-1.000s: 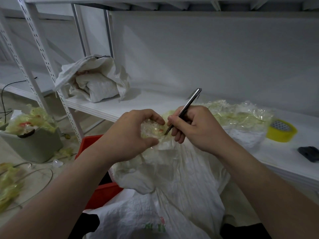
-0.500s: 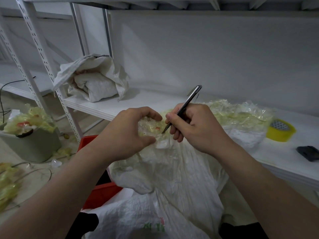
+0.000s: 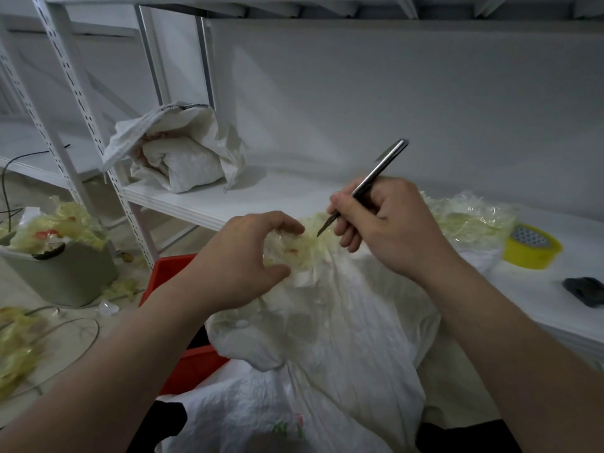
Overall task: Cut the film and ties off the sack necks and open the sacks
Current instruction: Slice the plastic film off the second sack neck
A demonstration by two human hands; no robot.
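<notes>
curled round the film-wrapped sack neck, the left hand holds it between thumb below and fingers arched over the top. just at three o'clock of it, the right hand pinches a slim metal knife like a pen, handle slanting up toward one o'clock, its point right at the yellowish film on the neck; whether it touches i cannot tell. the neck tops a white woven sack that stands between the person's arms, leaning against the edge of the white shelf. at six o'clock of it lies another white sack with some print on it. behind the sack, at nine o'clock, sits a red crate. on the shelf, at two o'clock of the neck, lies a heap of crumpled film, then a yellow tape roll and a dark object at three o'clock. at eleven o'clock an opened sack slumps on the shelf. far out at nine o'clock a grey bin on the floor brims with yellowish film scraps.
</notes>
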